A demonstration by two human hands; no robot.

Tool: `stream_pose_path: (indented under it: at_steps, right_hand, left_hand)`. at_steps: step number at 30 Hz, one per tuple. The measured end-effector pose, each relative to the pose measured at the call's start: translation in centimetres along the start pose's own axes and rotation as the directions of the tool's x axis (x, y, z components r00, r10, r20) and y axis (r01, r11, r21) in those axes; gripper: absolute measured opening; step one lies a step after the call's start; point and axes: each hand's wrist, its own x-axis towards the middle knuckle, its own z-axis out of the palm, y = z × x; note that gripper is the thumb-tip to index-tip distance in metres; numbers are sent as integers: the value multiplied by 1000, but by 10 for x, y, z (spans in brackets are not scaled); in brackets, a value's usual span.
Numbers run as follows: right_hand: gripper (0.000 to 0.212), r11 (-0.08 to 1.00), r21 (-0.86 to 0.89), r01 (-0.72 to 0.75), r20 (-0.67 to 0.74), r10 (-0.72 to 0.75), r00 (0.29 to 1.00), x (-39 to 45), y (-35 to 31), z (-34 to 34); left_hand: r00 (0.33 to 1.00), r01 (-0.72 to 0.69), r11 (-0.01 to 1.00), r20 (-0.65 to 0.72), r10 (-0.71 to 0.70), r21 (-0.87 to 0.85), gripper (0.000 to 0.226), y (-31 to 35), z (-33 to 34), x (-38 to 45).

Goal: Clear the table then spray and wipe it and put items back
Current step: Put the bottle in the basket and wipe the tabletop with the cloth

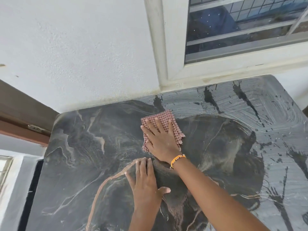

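Observation:
A dark marbled table (pixel 80 147) fills the lower view. On its middle lies a folded red-and-white checked cloth (pixel 166 116). My right hand (pixel 160 139), with an orange band at the wrist, presses flat on the cloth with fingers spread straight. My left hand (pixel 145 179) rests flat on the bare tabletop just below it, fingers straight, holding nothing. The right part of the table shows wet wipe streaks (pixel 250 104) and dark splashes.
A white wall (pixel 80 47) runs behind the table, and a white-framed window (pixel 241 30) sits above its far right edge. A brown door frame (pixel 20 117) stands at the left. The table's left edge (pixel 45 155) drops to a pale floor.

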Motion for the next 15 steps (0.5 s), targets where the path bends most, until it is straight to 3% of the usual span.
stream_pose_path:
  at_steps: [1, 3, 8, 12, 15]
  right_hand:
    - [57, 997, -31, 67, 13, -67, 998, 16, 5, -5]
    - [56, 996, -70, 54, 19, -53, 998, 41, 27, -14]
    - [56, 965, -41, -257, -59, 255, 965, 43, 97, -28]
    - [57, 825, 35, -564, -107, 565, 818, -2, 140, -33]
    - [60, 696, 95, -711, -100, 718, 689, -31, 121, -24]
  left_hand:
    - [1000, 13, 1000, 3, -13, -10, 106, -1, 0, 1]
    - [1000, 23, 999, 0, -23, -24, 107, -4, 0, 4]
    - [999, -16, 1000, -42, 15, -22, 117, -8, -8, 20]
    - [1000, 11, 1000, 14, -10, -26, 112, -6, -8, 24]
    - [1000, 18, 1000, 23, -17, -20, 111, -5, -8, 26]
